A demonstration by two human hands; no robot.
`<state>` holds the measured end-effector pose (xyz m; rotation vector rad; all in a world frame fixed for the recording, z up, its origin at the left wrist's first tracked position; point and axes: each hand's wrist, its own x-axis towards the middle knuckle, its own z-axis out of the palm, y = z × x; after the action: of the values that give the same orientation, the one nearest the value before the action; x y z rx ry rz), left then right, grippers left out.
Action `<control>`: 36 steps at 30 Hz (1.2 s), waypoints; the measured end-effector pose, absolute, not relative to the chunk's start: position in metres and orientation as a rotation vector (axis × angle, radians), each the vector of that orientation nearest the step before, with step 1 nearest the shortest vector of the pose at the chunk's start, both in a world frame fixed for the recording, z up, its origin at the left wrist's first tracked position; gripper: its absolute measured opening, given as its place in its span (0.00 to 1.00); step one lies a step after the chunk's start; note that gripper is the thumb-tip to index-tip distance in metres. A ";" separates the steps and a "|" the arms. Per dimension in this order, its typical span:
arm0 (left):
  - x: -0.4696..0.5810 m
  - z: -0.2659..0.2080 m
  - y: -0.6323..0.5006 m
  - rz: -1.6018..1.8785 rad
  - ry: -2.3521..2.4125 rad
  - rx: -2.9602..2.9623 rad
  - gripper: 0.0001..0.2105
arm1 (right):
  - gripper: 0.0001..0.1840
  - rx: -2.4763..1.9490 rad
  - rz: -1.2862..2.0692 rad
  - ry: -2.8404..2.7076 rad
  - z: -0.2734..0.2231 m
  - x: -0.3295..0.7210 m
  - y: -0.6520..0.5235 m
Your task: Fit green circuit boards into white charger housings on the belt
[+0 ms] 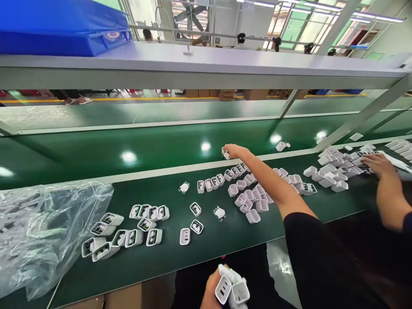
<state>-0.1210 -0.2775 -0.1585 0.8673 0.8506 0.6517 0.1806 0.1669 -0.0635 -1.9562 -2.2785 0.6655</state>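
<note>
Low in front of me, at the table's near edge, my left hand point(210, 286) is closed around several white charger housings point(223, 290), their slotted ends facing up. My right hand point(234, 150) reaches across the table to the green conveyor belt. Its fingers are closed on a small white charger housing point(225, 154), partly hidden by them. Beneath my right arm stand rows of white housings point(252, 216), some with parts inside. Loose circuit boards with white pads point(219, 213) lie on the green table, beside a few single housings point(185, 236).
A clear plastic bag point(58, 231) of parts covers the left end, near a group of filled housings point(134, 237). At right, a co-worker's hand point(380, 165) rests by more housings point(328, 169). Above the belt runs a shelf point(206, 60) carrying a blue bin point(64, 30).
</note>
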 end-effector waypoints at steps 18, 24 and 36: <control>-0.082 -0.196 -0.186 0.944 1.355 1.894 0.10 | 0.26 -1.345 0.854 -0.888 -0.136 0.166 -0.268; -0.084 -0.204 -0.178 0.834 1.482 2.176 0.13 | 0.26 -1.376 0.861 -0.486 -0.212 0.135 -0.344; -0.092 -0.217 -0.161 0.777 1.616 2.214 0.19 | 0.24 -1.433 0.467 -0.906 -0.172 0.229 -0.238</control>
<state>-0.0921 -0.1610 -0.2165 2.2143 1.6164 0.7766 0.2292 -0.2381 -0.1724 -1.4335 -0.9060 0.4667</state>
